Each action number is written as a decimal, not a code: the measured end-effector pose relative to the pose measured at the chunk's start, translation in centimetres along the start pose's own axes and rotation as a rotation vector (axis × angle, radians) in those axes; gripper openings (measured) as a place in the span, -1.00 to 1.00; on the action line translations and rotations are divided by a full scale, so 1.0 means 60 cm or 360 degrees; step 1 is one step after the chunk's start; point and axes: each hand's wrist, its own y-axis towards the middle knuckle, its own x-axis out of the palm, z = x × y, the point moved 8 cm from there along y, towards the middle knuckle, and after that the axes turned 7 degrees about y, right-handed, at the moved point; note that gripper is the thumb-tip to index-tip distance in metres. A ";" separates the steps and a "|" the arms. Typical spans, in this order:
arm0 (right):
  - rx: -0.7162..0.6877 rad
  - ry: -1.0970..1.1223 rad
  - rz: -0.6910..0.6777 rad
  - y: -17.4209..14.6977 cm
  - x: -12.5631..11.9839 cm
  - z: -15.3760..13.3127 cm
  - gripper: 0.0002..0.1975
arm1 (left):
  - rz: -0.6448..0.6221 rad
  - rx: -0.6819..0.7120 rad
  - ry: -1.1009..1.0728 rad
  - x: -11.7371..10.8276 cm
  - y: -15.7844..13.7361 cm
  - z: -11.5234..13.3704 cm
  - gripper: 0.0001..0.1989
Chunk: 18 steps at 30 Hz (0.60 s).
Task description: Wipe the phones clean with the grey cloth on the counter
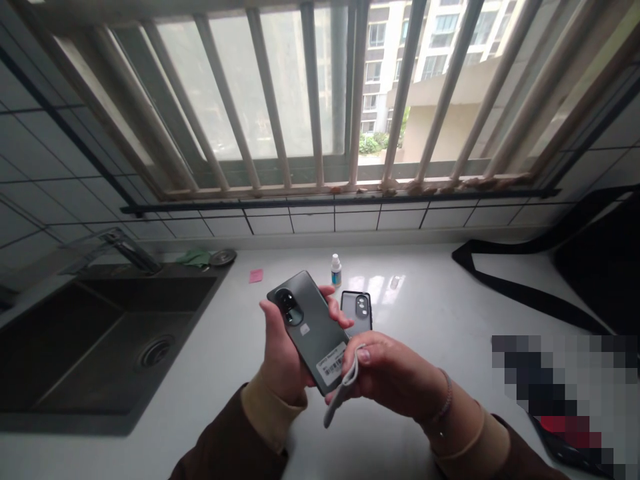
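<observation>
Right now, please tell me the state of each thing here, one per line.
phone: held in left hand, back side up, sticker on it
grey strip: pinched in right hand
phone case: empty, lying on counter
small bottle: upright, capped
sink: no water visible

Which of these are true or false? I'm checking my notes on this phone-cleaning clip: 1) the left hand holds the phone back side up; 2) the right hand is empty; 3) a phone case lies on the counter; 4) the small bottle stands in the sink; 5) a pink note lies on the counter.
1) True: the left hand grips the phone, camera side showing.
2) False: the right hand pinches a pale cloth against the phone's lower end.
3) True: the case lies behind the phone.
4) False: the bottle stands on the counter, beside the sink.
5) True: the note.
</observation>
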 end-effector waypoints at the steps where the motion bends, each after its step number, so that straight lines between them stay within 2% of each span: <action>1: 0.0033 -0.0050 0.0083 0.002 -0.011 -0.001 -0.75 | 0.0053 -0.0049 -0.0015 -0.005 0.004 -0.004 -0.09; 3: 0.0046 -0.0158 0.0331 0.005 -0.042 -0.009 -0.75 | 0.0176 -0.0167 -0.0013 -0.020 0.012 -0.011 -0.09; 5: -0.0080 -0.0224 0.0651 0.003 -0.081 -0.031 -0.73 | 0.0311 -0.0289 -0.0009 -0.036 0.016 -0.017 -0.11; 8: -0.0525 -0.0310 0.1134 -0.017 -0.130 -0.081 -0.70 | 0.0386 -0.0441 0.0013 -0.045 0.015 -0.027 -0.13; 10: -0.0841 -0.0454 0.1338 -0.038 -0.141 -0.110 -0.65 | 0.0282 -0.0557 0.0061 -0.036 0.012 -0.040 -0.14; 12: -0.1056 -0.0750 0.1406 -0.054 -0.129 -0.130 -0.61 | 0.0090 -0.0726 0.0100 -0.018 0.003 -0.060 -0.14; 14: -0.1164 -0.1154 0.1385 -0.062 -0.104 -0.138 -0.61 | -0.0071 -0.0909 0.0124 -0.004 -0.010 -0.083 -0.13; 16: -0.1195 -0.1550 0.1240 -0.057 -0.073 -0.134 -0.65 | -0.0145 -0.1058 0.0176 0.000 -0.023 -0.102 -0.11; 18: -0.1242 -0.1902 0.0955 -0.043 -0.042 -0.120 -0.63 | -0.0161 -0.1157 0.0247 -0.005 -0.029 -0.114 -0.07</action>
